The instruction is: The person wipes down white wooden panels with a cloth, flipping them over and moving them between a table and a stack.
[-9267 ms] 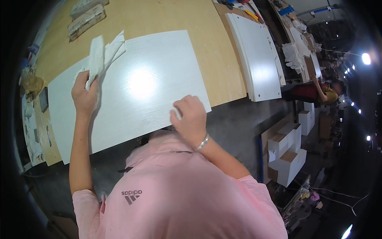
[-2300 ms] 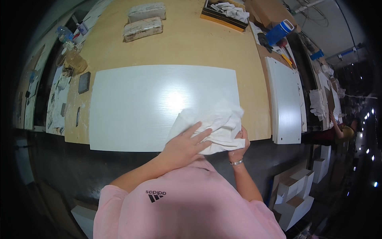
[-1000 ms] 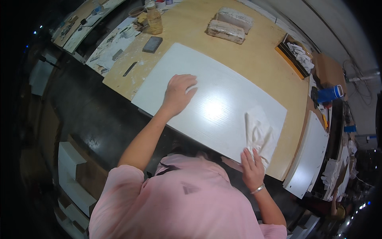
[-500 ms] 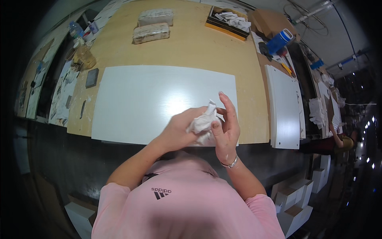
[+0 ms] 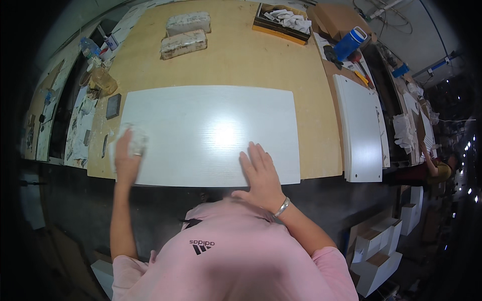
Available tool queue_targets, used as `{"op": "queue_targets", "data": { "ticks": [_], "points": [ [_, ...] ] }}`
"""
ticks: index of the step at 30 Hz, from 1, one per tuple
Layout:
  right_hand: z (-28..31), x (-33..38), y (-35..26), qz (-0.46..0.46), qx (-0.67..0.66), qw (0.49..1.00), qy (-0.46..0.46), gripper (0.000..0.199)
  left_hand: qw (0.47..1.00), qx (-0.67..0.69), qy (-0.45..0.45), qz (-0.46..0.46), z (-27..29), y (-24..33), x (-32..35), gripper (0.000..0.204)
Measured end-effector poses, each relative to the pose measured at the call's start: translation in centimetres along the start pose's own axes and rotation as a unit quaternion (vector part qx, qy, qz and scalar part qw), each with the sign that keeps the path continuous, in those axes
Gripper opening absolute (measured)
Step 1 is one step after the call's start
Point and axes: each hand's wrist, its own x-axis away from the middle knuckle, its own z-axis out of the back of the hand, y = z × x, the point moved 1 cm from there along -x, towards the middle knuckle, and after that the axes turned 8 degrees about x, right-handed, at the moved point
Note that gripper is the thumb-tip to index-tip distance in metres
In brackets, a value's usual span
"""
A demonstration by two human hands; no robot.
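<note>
A white rectangular panel lies flat along the near edge of the wooden table. At its left end my left hand presses a crumpled white cloth against the surface; both are smeared by motion. My right hand rests flat on the panel's near right part, fingers stretched out and holding nothing. A grey sanding block sits on the table just beyond the panel's left edge.
Two wrapped blocks stand at the far side. A box of white rags is at the far right, near a blue jug. More white panels are stacked at the right. A worker stands further right.
My hands have parted. The left has carried the cloth from the panel's near right to its left end, and the right has come down flat on the panel.
</note>
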Motion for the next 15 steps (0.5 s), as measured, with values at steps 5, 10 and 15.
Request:
{"op": "queue_targets", "data": {
  "ticks": [5, 10, 15],
  "points": [
    [-2.1, -0.8, -1.0, 0.034, 0.081, 0.993, -0.081, 0.096, 0.979, 0.098, 0.090, 0.155, 4.6, -0.9, -0.7, 0.042],
    [-4.9, 1.9, -1.8, 0.059, 0.161, 0.985, -0.015, 0.078, 0.961, 0.025, -0.176, -0.213, -6.7, 15.5, 1.2, 0.054],
    [-3.7, 2.8, -2.3, 0.050, 0.136, 0.989, -0.015, 0.055, 0.987, 0.024, -0.104, -0.116, -8.0, 8.9, -6.4, 0.057]
  ]
}}
